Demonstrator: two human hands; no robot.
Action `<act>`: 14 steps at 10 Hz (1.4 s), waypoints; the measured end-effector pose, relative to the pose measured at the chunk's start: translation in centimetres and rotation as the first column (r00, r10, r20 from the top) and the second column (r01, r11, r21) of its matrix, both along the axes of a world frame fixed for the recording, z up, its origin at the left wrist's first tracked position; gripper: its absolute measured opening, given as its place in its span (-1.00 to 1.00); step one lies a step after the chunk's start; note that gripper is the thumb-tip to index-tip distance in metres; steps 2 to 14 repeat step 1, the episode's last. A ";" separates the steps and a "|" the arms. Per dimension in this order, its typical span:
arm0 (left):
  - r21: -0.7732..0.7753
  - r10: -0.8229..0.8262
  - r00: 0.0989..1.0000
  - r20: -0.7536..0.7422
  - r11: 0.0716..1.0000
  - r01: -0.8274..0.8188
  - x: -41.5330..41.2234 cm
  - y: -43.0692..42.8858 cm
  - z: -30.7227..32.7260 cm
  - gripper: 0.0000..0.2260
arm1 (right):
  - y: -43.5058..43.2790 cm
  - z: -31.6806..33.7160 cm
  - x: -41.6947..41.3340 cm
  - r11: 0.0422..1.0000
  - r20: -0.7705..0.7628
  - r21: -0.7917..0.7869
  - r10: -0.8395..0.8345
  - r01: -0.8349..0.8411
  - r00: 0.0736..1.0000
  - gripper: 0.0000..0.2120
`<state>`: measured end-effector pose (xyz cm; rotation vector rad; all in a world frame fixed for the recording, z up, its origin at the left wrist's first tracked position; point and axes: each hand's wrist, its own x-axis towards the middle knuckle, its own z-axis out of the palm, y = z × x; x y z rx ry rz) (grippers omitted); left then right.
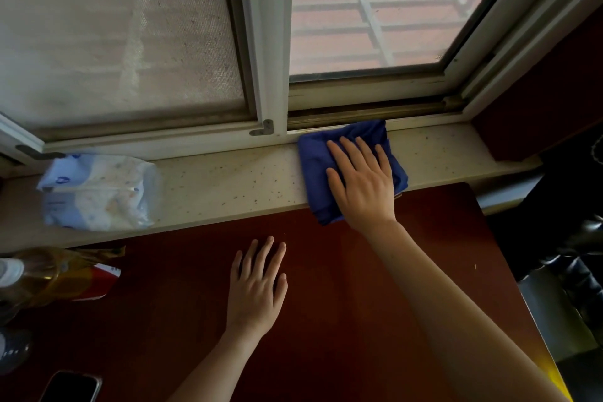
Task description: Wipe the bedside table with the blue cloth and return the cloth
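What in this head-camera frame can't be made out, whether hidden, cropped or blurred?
Head view only:
- Blue cloth: its middle is covered by the right hand, so its folds there are hidden.
- Phone: cut off by the bottom edge.
- Bottle and red item under it: cropped at the left edge, blurred, labels unreadable.
- Wipes pack on the sill: print too blurred to read.
- Left hand: palm contact with the table is hidden.

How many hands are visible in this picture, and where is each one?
2. The right hand lies flat on the blue cloth on the windowsill. The left hand rests flat on the bedside table.
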<state>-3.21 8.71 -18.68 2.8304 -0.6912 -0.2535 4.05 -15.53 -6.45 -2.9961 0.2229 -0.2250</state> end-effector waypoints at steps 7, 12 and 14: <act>0.010 0.003 0.999 -0.036 1.000 -0.003 0.4 -0.2 0.6 -0.52 | -0.3 1.4 0.3 0.999 -0.081 0.051 0.024 -0.020 0.996 -0.40; 0.010 0.003 0.999 -0.036 1.000 -0.003 0.4 -0.2 0.6 -0.52 | -0.3 1.4 0.3 0.999 -0.081 0.051 0.024 -0.020 0.996 -0.40; 0.010 0.003 0.999 -0.036 1.000 -0.003 0.4 -0.2 0.6 -0.52 | -0.3 1.4 0.3 0.999 -0.081 0.051 0.024 -0.020 0.996 -0.40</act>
